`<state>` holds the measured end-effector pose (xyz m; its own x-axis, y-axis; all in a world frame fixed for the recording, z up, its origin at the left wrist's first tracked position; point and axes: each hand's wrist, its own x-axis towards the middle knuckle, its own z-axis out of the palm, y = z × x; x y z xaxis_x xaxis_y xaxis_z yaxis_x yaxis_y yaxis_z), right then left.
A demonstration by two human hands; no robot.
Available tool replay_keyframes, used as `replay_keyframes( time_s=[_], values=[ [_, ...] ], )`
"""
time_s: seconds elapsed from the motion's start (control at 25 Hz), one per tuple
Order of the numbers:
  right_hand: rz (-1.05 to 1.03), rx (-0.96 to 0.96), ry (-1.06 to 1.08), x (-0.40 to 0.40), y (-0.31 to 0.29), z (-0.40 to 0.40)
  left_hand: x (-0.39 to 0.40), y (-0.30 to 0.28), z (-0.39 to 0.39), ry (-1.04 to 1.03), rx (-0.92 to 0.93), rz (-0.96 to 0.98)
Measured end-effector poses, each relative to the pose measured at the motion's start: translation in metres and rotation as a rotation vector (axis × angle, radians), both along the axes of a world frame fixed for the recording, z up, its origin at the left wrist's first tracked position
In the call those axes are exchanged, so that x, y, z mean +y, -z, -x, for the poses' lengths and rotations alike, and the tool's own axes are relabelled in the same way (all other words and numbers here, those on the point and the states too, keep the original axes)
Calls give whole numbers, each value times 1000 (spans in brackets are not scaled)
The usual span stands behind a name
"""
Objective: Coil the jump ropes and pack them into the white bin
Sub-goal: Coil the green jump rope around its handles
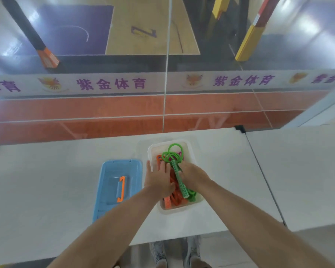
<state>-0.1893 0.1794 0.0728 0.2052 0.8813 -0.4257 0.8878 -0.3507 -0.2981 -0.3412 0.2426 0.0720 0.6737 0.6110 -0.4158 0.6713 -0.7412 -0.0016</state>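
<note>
Both hands press in the white bin: flat left hand beside the lengthwise green rope, right hand gripping it.

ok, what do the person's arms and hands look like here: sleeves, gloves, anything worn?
Both forearms are bare all the way to the frame's lower edge, so no sleeves show. The left hand and right hand wear no gloves. No watch, band or ring is visible on either wrist or on the fingers that show. No markings or cables.
</note>
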Motion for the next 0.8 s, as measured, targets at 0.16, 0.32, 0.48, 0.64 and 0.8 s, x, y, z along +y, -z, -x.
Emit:
replay_keyframes(
  time_s=[0.16,0.32,0.48,0.64,0.8],
  values=[
    [-137,-130,57,-44,-42,-36,-12,-42,-37,119,-67,4],
    [-201,-164,218,-103,-70,-85,-59,-78,-101,209,-112,-3],
    [-207,-164,377,-194,-94,-165,-135,-100,-192,299,-175,-23],
    [-139,-193,474,-307,-112,-257,-226,-114,-292,348,-256,-19],
    [-145,-238,557,-429,-125,-355,-325,-132,-400,435,-275,-1]
  ],
)
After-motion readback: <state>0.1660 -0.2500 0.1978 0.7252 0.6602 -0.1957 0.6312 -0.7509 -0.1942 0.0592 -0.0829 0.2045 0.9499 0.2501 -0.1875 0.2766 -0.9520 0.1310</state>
